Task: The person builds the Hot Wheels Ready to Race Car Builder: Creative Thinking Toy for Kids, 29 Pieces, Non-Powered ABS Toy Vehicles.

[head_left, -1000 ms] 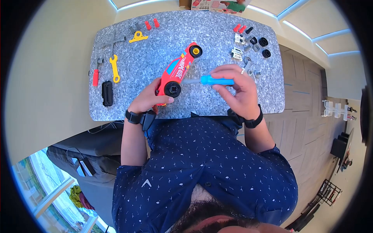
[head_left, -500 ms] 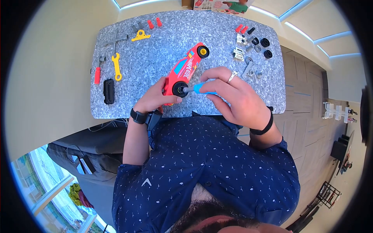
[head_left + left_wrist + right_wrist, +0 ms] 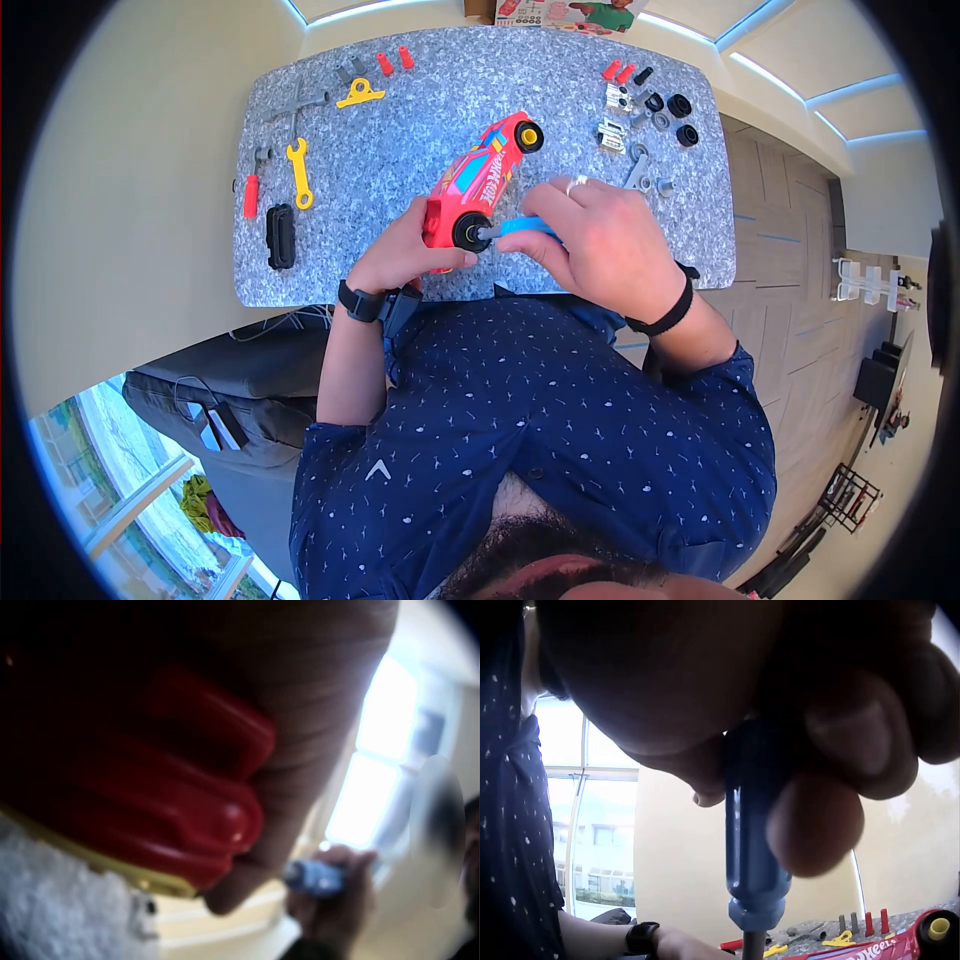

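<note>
The red toy car [image 3: 485,190] is near the middle of the frame, slanting up to the right. The left hand [image 3: 400,255] grips its low end, with the thumb near the low wheel [image 3: 468,232]. That grip probably helps the car not slip or spin when the wheel gets pushed. The right hand [image 3: 612,245] has its fingers curled round the blue handle [image 3: 522,226] of a screwdriver. The gray shaft [image 3: 488,233] goes in from the right side and meets the middle of the wheel. It looks like it is held that way so it lines up straight.

The car is shiny, with a light blue window [image 3: 471,174], white letters and bits of yellow and blue. The low wheel is black. The top wheel [image 3: 529,136] is black too, but has a yellow middle.

A yellow wrench [image 3: 300,175] lies at the left of the table [image 3: 370,170], and loose black wheels [image 3: 685,134] sit at the upper right, out of the way.
</note>
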The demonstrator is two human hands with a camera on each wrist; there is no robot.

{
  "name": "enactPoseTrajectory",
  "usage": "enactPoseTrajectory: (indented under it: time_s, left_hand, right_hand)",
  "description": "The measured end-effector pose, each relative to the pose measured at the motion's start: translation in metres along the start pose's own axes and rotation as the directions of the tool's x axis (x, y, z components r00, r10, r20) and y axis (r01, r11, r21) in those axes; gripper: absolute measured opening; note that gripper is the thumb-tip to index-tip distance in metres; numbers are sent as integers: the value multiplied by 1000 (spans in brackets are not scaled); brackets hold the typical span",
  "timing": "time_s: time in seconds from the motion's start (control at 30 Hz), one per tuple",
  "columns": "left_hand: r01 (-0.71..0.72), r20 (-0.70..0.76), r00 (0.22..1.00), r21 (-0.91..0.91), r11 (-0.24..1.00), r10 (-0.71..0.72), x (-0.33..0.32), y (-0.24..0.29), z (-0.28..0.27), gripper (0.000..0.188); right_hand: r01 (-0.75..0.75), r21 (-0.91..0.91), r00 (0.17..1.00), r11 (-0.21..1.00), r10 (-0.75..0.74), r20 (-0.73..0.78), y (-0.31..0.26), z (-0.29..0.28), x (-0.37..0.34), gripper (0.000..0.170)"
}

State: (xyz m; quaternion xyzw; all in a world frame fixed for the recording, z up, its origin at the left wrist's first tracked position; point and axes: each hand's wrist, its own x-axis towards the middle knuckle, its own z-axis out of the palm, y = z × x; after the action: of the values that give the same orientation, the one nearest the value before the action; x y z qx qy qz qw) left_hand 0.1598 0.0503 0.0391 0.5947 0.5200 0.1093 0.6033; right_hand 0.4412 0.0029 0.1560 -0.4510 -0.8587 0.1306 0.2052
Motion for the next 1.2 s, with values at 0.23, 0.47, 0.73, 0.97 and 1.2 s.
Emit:
enactPoseTrajectory:
  time_s: [0.23, 0.47, 0.73, 0.97, 1.2]
  left_hand:
    - [-14, 2, 1000, -81, 997, 14, -3, 4, 1, 110]
    - [-52, -5, 999, -51, 997, 52, 1, -6, 4, 107]
    - [-55, -28, 998, -68, 996, 53, 0, -6, 8, 100]
    - [-64, -20, 998, -45, 997, 63, 2, -7, 7, 107]
    - [-22, -17, 1000, -33, 999, 22, -2, 2, 7, 107]
  right_hand:
    - [371, 170, 928, 913, -372, -26, 15, 7, 6, 34]
    - [-99, -15, 994, 995, 100, 46, 0, 5, 11, 29]
    - [-14, -137, 986, 990, 37, 165, -9, -9, -1, 35]
    - [11, -103, 991, 995, 3, 136, -13, -8, -2, 33]
    - [11, -132, 995, 991, 2, 103, -15, -6, -4, 32]
